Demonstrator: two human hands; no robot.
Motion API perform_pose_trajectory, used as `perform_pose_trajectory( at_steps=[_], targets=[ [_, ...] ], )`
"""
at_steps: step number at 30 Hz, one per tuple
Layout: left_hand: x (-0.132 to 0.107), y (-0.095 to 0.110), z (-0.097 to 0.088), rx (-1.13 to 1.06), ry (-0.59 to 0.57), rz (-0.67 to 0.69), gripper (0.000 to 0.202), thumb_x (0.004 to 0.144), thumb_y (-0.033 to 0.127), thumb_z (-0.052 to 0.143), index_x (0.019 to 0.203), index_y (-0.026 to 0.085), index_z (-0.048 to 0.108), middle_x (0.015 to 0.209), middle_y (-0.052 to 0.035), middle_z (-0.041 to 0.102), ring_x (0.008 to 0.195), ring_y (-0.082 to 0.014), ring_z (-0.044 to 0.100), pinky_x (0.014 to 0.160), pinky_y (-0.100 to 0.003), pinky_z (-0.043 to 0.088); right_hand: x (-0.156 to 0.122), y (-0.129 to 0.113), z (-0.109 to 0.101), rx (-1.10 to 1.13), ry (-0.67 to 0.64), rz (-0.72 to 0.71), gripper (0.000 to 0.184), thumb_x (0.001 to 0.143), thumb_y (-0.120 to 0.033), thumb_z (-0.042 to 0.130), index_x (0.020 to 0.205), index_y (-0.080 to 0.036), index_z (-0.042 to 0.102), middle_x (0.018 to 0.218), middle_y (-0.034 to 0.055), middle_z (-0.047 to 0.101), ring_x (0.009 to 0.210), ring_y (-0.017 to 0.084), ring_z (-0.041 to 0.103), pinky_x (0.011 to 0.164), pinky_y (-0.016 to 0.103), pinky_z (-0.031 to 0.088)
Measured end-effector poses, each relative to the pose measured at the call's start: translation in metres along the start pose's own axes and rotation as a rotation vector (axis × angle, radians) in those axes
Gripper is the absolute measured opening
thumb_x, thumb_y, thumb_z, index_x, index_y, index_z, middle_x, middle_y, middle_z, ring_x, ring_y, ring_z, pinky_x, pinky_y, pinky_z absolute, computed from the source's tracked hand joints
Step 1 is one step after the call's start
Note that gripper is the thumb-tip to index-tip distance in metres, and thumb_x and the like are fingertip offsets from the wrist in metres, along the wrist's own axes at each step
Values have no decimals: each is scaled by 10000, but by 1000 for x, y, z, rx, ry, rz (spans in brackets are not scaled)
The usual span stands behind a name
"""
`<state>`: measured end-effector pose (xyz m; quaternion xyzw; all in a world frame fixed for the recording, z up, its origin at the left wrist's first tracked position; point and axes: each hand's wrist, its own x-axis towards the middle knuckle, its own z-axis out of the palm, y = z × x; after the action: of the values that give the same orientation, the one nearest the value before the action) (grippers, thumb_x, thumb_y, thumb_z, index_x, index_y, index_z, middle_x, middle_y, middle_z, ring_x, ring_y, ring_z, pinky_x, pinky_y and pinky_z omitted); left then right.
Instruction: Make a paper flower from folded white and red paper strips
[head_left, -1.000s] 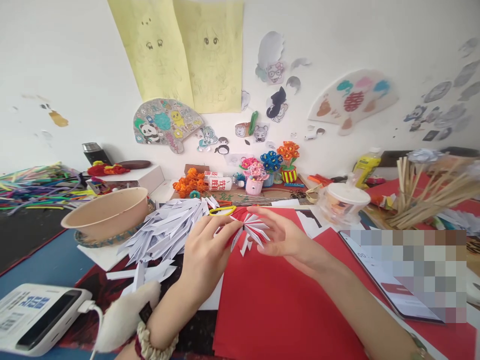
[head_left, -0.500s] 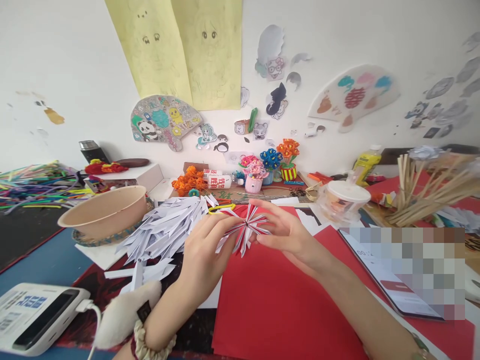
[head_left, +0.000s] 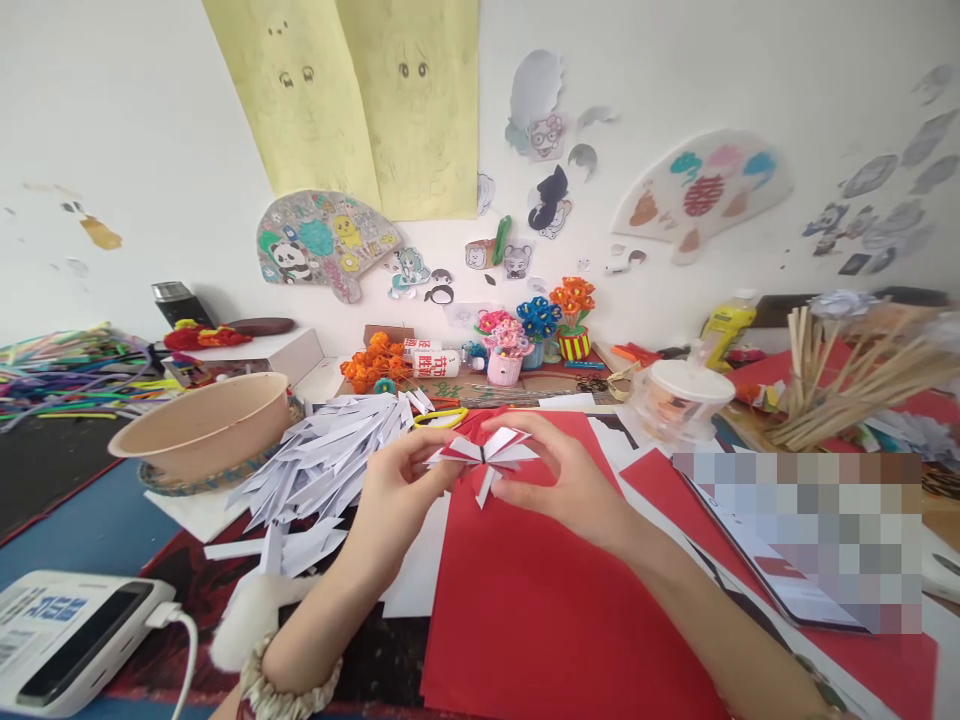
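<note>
Grip: both hands closed on one item, a folded paper piece (head_left: 482,453) in red and white; left hand (head_left: 394,495) pinches its left side between thumb and fingers, right hand (head_left: 566,475) holds its right side, thumb on the near side, fingers curled over the far side. Piece is held up above the far part of the red paper (head_left: 562,610), folds fanning left and right from a dark band at the middle; one pointed white tip hangs toward the near side. Left wrist carries a pale scrunchie (head_left: 289,690). Left of the hands: heap of white paper strips (head_left: 322,460), a few loose ones at its near edge. Yellow handle (head_left: 442,418) lies just beyond the left fingers. Farther left, beige bowl (head_left: 202,420). Near left, white device (head_left: 90,640), cable attached. Right: phone (head_left: 776,560), display partly pixelated. Far right of the hands, lidded tub (head_left: 690,385) in clear wrap
</note>
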<state>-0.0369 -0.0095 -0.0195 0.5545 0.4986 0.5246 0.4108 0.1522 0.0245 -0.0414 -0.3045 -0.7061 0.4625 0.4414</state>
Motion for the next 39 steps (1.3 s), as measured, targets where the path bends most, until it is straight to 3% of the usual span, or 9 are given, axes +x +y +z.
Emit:
perform_pose_trajectory(
  at_steps=[2,5,12,18,24,30,33,39],
  targets=[
    [1,-1,1,-79,-61,-114,118,766,256,675,802,148,706,700,-5,666,591,-95,535,568,-203,411,0,-1,3,65,-21,6,336,800,-327,767,1110,-233,679,1146,63,702,1120,250,637,1001,405,492],
    [2,-2,0,-125,-141,-183,201,767,332,695,755,132,688,648,-8,639,540,-82,484,542,-208,380,0,-2,5,126,-20,68,215,826,-317,736,1004,-198,723,995,65,756,944,235,708,851,365,562],
    [2,1,-2,36,-133,-86,286,747,416,748,864,160,698,836,-43,684,702,-133,544,575,-219,381,1,-4,0,182,-43,197,167,817,-346,738,872,-188,753,808,40,763,762,198,720,746,321,563],
    [0,-1,-2,100,-60,-67,312,765,459,721,870,165,710,767,-27,657,674,-135,541,598,-233,391,2,-4,-1,162,-72,227,158,812,-316,741,920,-205,768,910,41,780,845,199,728,771,298,559],
    [1,-3,-2,163,-7,-3,280,760,442,728,845,176,700,749,-21,659,641,-129,531,586,-235,394,1,-5,0,107,-66,189,130,820,-313,736,875,-199,766,848,30,776,821,197,732,769,295,560],
    [3,-6,-2,143,-2,-16,291,762,451,721,846,173,693,771,-37,687,689,-161,593,635,-258,445,1,-4,1,110,-65,217,138,812,-321,744,849,-189,758,782,24,764,771,192,732,738,288,554],
    [3,-7,-3,124,-8,-37,306,766,458,717,851,164,704,859,-65,714,763,-189,627,685,-276,474,1,-4,1,141,-53,248,188,808,-355,747,875,-179,754,847,42,765,764,197,733,723,296,551],
    [2,-3,-2,141,-36,-44,306,764,462,722,839,165,719,839,-65,718,739,-189,624,651,-268,472,0,-3,-2,167,-76,285,242,812,-411,736,882,-180,755,888,59,756,753,201,717,736,327,529]
  ],
)
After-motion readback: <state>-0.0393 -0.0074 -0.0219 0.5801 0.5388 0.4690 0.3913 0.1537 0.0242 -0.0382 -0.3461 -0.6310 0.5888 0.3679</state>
